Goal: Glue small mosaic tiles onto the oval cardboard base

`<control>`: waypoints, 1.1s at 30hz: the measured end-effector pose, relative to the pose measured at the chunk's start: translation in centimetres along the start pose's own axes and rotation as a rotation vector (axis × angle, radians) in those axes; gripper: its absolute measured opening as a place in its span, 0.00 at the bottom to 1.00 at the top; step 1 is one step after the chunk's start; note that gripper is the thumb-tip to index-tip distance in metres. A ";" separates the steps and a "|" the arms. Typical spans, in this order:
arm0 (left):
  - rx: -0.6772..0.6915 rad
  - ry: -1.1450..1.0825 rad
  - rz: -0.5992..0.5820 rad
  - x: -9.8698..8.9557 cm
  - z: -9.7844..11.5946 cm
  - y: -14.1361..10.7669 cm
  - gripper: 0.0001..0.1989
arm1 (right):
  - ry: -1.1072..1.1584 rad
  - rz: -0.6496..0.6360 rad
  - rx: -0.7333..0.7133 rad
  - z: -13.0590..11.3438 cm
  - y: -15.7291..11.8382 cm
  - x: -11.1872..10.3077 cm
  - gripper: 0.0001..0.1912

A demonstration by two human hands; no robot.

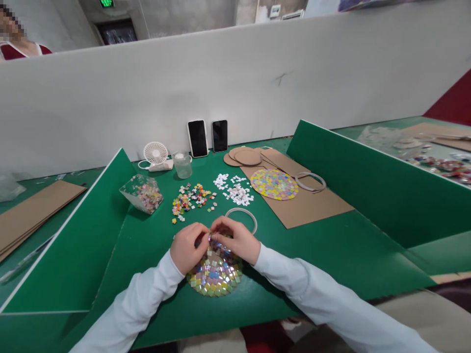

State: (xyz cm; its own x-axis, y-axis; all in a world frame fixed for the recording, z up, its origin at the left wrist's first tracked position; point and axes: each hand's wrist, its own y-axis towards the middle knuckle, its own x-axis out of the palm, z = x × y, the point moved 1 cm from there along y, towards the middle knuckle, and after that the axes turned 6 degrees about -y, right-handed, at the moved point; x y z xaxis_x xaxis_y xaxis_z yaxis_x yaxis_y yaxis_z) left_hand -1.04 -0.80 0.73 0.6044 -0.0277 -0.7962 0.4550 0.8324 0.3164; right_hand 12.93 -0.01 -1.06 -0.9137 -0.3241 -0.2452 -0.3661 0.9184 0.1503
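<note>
A round disc (214, 280) covered with shiny coloured square tiles lies near the front edge of the green table. Over its far left part, my left hand (188, 246) has its fingers pinched together. My right hand (236, 239) is at its far right part, fingers curled and fingertips nearly meeting those of the left. Whatever is between the fingertips is too small to name. Loose coloured tiles (191, 198) and white pieces (239, 194) are scattered beyond the hands. Just behind my right hand rests a pale ring (253, 218), partly hidden.
Behind stand a fan (155, 153), a cup (182, 165) and two phones (198, 139). At left is a bag of tiles (147, 196). To the right, a second tiled disc (274, 185) lies on cardboard (305, 214). Green dividers (360, 181) flank the table. A person is behind the wall.
</note>
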 end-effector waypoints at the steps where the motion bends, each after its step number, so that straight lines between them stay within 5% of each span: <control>1: -0.047 -0.053 -0.005 0.0 0.0 0.0 0.07 | -0.041 0.019 -0.024 0.0 0.0 0.0 0.03; 5: -0.172 -0.173 -0.038 -0.1 0.0 0.2 0.05 | -0.215 0.071 -0.117 -0.2 -0.2 -0.2 0.04; 12: -0.185 -0.197 -0.044 0.1 -0.1 0.1 0.05 | -0.329 0.067 -0.176 -0.4 -0.3 -0.2 0.03; 33: -0.128 -0.124 -0.049 0.2 0.2 0.0 0.06 | -0.247 0.029 -0.137 -0.4 -0.3 0.0 0.03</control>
State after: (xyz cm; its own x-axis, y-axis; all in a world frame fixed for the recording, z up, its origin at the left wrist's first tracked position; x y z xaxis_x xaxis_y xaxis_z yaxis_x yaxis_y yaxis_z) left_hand -0.79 -0.88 0.70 0.6632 -0.1310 -0.7369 0.4036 0.8917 0.2047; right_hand 12.94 -0.39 -0.73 -0.8594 -0.2176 -0.4628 -0.3765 0.8816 0.2846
